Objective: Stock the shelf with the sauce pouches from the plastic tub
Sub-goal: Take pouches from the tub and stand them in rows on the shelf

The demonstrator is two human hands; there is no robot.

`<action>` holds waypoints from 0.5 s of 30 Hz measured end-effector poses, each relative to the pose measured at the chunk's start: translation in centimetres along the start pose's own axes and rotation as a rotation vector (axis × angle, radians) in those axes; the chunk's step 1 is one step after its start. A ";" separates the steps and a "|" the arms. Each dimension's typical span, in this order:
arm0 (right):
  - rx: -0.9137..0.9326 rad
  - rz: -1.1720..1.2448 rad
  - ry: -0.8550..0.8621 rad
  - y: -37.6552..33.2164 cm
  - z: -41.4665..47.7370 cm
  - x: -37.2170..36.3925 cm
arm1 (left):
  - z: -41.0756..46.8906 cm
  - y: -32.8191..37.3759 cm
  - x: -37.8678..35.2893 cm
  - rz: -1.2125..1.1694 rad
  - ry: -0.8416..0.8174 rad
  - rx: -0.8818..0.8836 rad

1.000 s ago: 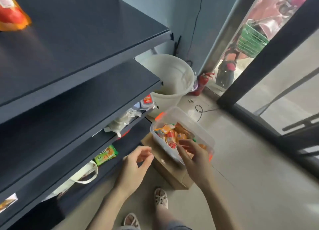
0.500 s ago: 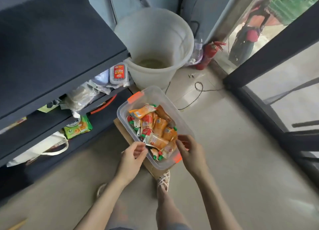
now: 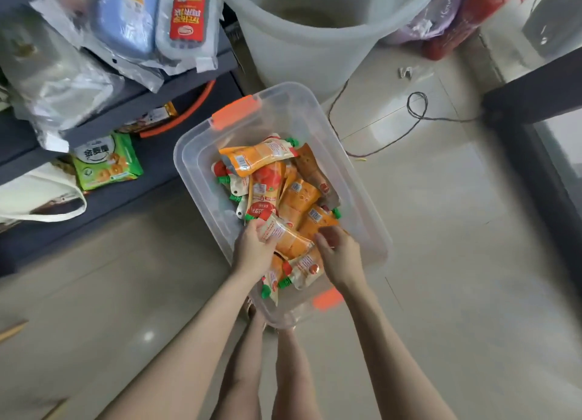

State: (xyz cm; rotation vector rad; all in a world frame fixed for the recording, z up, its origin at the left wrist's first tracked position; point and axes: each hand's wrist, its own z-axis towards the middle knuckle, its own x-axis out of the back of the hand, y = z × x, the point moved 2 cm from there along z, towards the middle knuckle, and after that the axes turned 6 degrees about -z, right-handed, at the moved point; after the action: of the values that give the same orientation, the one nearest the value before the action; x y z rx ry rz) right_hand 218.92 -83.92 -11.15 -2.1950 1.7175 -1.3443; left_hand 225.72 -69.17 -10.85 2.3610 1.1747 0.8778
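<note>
Tub: a clear plastic tub (image 3: 201,155) with orange clips sits on the pale floor (image 3: 441,230), just in front of the dark shelf unit (image 3: 151,99); a big white bucket (image 3: 315,41) stands behind it
Pouches: a loose heap of orange and red sauce pouches (image 3: 283,196) with green caps lies inside the tub; none of them shows on the shelf
Left hand: the left hand (image 3: 252,249) reaches into the near end of the tub; fingers curled onto one end of an orange pouch (image 3: 288,238) lying on top of the heap
Right hand: the right hand (image 3: 340,255) is also in the tub; fingertips touch the other end of that same pouch; whether it truly grips, I cannot tell
Shelf: holds clear bags, a grey box and a box with a red label (image 3: 188,16); a green packet (image 3: 107,161) lies on the lowest level
</note>
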 end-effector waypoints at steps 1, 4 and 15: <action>-0.013 0.010 0.004 0.5 1.3 -1.0 | 1.3 -0.4 -0.5 0.010 0.015 0.027; -0.077 0.034 -0.065 1.9 4.5 -4.1 | 4.7 -1.7 -2.0 -0.037 0.041 0.121; 0.008 -0.076 -0.257 4.9 8.0 -7.9 | 8.9 -3.1 -3.8 -0.129 0.197 0.001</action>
State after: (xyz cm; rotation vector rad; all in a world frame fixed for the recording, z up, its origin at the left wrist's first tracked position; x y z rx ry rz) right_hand 220.21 -83.03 -23.32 -2.3300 1.5497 -1.0245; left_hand 228.07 -70.76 -20.58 2.2103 1.3866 1.0832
